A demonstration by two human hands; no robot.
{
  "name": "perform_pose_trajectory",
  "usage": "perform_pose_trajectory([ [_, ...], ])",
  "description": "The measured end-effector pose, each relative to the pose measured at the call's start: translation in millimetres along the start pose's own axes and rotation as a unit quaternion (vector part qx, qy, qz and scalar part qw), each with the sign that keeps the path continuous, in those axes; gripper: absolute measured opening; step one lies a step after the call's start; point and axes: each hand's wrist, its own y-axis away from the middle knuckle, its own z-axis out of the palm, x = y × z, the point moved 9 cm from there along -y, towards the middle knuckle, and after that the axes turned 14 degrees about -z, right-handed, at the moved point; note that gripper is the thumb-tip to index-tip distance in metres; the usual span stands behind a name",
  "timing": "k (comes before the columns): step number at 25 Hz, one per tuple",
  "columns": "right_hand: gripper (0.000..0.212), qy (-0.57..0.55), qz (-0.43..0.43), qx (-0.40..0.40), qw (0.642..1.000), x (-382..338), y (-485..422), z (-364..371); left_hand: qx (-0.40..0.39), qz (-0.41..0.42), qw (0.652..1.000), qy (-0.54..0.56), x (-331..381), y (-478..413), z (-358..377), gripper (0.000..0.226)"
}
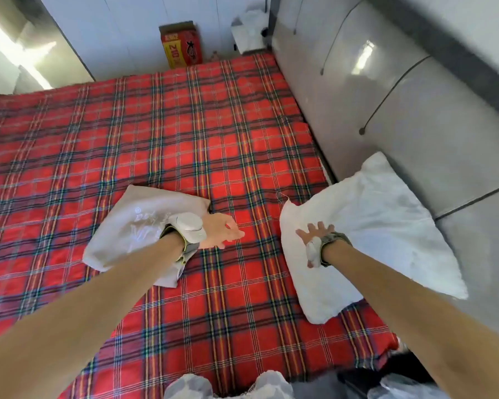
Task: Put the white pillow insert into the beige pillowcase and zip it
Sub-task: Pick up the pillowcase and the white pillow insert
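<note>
okay, i'm looking down on the bed (185, 125), red plaid sheet across all of it. the beige pillowcase (133, 226) lies flat and a bit rumpled, left of centre on the near half. the white pillow insert (380, 234) is over on the right edge, its far side up against the grey padded panel (415, 116). a strip of bare sheet runs between the two. my left grip (218, 230) hangs over that strip just right of the pillowcase, fingers loose and spread, nothing in it, with the wrist above the pillowcase. my right grip (314, 233) is flat on the insert near its left edge, fingers splayed wide, pressing and not curled round anything. a red and yellow box (180, 44) stands at the far wall.
</note>
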Motion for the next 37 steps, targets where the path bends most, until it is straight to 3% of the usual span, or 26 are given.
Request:
perform_pose_trajectory([
  [4, 0.068, 0.043, 0.073, -0.037, 0.996, 53, -34, 40, -0.058, -0.051, 0.994, 0.076, -5, -52, 41, 0.018],
  [7, 0.052, 0.017, 0.092, -0.017, 0.995, 79, -55, 76, -0.095, -0.083, 0.982, 0.142, -10, -83, 75, 0.01],
  [9, 0.048, 0.009, 0.087, 0.001, 0.996, 80, -64, 84, -0.088, -0.093, 0.985, 0.117, -14, -94, 86, 0.016],
  [14, 0.035, 0.116, 0.0, -0.022, 0.993, 70, -76, 66, -0.091, -0.104, 0.983, 0.122, -18, -103, 94, 0.01],
  [19, 0.033, 0.081, -0.041, 0.004, 0.996, 55, -62, 31, -0.074, -0.093, 0.979, 0.165, -19, -80, 78, 0.009],
  [28, 0.025, -0.035, 0.003, 0.101, 0.994, 9, 5, -62, -0.014, -0.076, 0.988, 0.132, -65, -9, 13, 0.028],
  [31, 0.027, -0.103, -0.002, 0.121, 0.987, -37, 19, -74, 0.003, -0.107, 0.988, 0.109, -104, 0, 3, 0.058],
  [34, 0.028, -0.182, -0.011, 0.189, 0.965, -93, 36, -93, 0.113, -0.143, 0.959, 0.219, -150, 19, -22, 0.085],
  [37, 0.024, -0.242, -0.022, 0.259, 0.935, -136, 58, -107, 0.043, -0.132, 0.96, 0.242, -174, 31, -34, 0.083],
])
